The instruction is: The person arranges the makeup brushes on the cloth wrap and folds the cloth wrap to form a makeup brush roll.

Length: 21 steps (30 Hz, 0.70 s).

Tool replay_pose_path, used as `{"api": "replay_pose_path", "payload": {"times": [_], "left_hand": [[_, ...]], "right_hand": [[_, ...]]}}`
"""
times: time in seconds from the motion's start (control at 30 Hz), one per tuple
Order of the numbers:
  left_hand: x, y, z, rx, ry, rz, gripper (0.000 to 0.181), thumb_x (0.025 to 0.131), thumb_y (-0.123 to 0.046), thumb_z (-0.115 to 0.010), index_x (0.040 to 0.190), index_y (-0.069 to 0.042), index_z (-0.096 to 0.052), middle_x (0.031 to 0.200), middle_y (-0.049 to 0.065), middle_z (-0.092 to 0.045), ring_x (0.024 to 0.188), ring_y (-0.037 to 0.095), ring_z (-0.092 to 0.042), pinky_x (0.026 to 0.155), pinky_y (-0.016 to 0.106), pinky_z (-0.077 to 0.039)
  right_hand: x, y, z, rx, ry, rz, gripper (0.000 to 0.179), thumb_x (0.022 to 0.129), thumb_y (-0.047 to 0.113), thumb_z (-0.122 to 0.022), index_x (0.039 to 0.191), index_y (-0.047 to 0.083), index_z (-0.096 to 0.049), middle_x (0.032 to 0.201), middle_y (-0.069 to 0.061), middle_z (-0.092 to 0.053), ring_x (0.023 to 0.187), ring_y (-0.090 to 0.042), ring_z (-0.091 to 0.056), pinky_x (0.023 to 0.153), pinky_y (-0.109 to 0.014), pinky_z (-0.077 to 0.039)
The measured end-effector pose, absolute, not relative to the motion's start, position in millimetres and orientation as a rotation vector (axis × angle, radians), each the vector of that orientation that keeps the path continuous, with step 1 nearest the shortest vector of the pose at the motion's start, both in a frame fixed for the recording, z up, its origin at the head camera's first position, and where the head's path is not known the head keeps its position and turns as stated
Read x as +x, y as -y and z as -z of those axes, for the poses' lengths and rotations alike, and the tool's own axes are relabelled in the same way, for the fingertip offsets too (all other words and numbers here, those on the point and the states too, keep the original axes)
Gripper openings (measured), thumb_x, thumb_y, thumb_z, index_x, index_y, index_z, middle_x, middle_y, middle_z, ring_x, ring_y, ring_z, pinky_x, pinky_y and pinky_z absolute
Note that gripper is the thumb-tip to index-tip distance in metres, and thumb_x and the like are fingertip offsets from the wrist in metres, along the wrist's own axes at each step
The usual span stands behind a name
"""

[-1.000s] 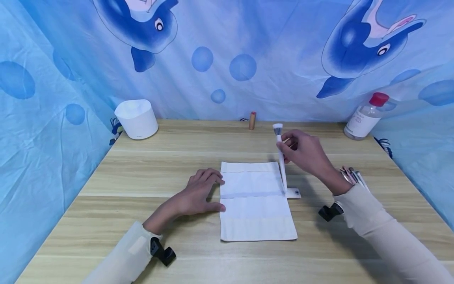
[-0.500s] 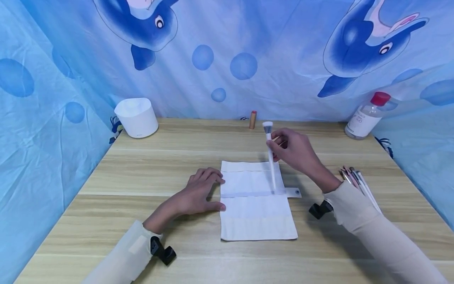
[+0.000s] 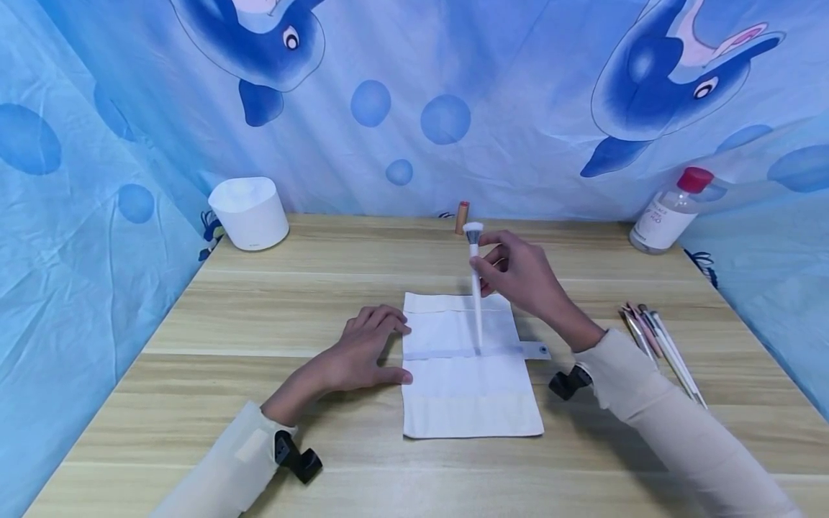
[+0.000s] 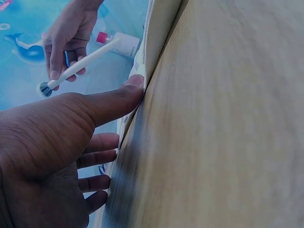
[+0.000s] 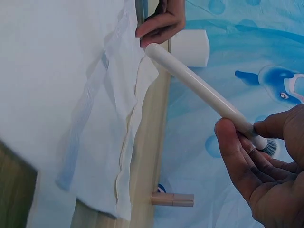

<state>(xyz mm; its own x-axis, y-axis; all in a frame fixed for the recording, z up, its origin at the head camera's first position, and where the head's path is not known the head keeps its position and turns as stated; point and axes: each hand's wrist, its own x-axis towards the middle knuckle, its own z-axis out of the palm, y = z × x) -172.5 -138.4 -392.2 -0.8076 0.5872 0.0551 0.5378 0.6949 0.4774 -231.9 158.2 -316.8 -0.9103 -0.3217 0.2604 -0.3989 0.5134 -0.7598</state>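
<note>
A white cloth brush roll (image 3: 463, 399) lies unfolded on the table, with a pale elastic band (image 3: 440, 355) across its middle and a snap tab (image 3: 535, 350) on its right side. My right hand (image 3: 518, 273) pinches a white-handled makeup brush (image 3: 478, 302) near its bristles, bristles up, handle end pointing down over the band. In the right wrist view the thumb and fingers close round the brush (image 5: 204, 90) just below its head. My left hand (image 3: 363, 352) rests at the roll's left edge, fingers spread; in the left wrist view its thumb (image 4: 118, 99) touches the edge.
Several brushes (image 3: 663, 352) lie in a bunch on the right of the wooden table (image 3: 259, 302). At the back stand a white container (image 3: 249, 216), a small brown tube (image 3: 462, 218) and a red-capped bottle (image 3: 667, 216). A blue dolphin-print curtain (image 3: 401, 86) hangs behind.
My right hand has carried the makeup brush leftward, from the roll's right edge to above the band's middle. The bunch of brushes is now more uncovered. My left hand has stayed put.
</note>
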Motion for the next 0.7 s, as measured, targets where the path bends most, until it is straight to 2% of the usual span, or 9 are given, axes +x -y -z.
{"api": "replay_pose_path", "payload": {"times": [0.1,0.23,0.47,0.7], "left_hand": [[-172.5,138.1,391.8,0.929,-2.794,-0.745,0.069,0.081,-0.050,-0.081,0.132,-0.009,-0.056,0.147,0.004,-0.040,0.139,0.030,-0.027,0.106,0.055,-0.025],[-172.6,138.0,392.1,0.931,-2.796,-0.743,0.070,0.082,-0.051,-0.080,0.132,-0.010,-0.055,0.147,0.004,-0.040,0.139,0.030,-0.027,0.107,0.055,-0.025],[-172.6,137.4,393.8,0.931,-2.811,-0.731,0.070,0.081,-0.052,-0.080,0.132,-0.010,-0.056,0.147,0.004,-0.040,0.139,0.030,-0.028,0.106,0.055,-0.027],[-172.2,136.9,394.4,0.921,-2.822,-0.723,0.070,0.081,-0.054,-0.079,0.131,-0.011,-0.057,0.147,0.003,-0.041,0.138,0.030,-0.029,0.105,0.056,-0.028]], "right_hand": [[-232.5,-152.8,318.6,0.644,2.641,-1.431,0.044,0.098,0.025,-0.067,0.135,0.006,-0.052,0.092,-0.006,-0.073,0.066,-0.018,-0.072,0.067,-0.044,-0.059],[-232.5,-145.1,320.0,0.650,2.633,-1.471,0.043,0.098,0.024,-0.068,0.134,0.008,-0.050,0.093,-0.006,-0.073,0.066,-0.019,-0.072,0.066,-0.039,-0.059],[-229.9,-132.5,326.2,0.672,2.668,-1.421,0.044,0.099,0.028,-0.066,0.133,0.010,-0.044,0.094,0.000,-0.072,0.067,-0.015,-0.072,0.073,-0.039,-0.056],[-229.4,-121.1,331.9,0.726,2.641,-1.477,0.044,0.100,0.029,-0.063,0.132,0.011,-0.040,0.097,0.000,-0.072,0.072,-0.014,-0.072,0.077,-0.038,-0.056]]}}
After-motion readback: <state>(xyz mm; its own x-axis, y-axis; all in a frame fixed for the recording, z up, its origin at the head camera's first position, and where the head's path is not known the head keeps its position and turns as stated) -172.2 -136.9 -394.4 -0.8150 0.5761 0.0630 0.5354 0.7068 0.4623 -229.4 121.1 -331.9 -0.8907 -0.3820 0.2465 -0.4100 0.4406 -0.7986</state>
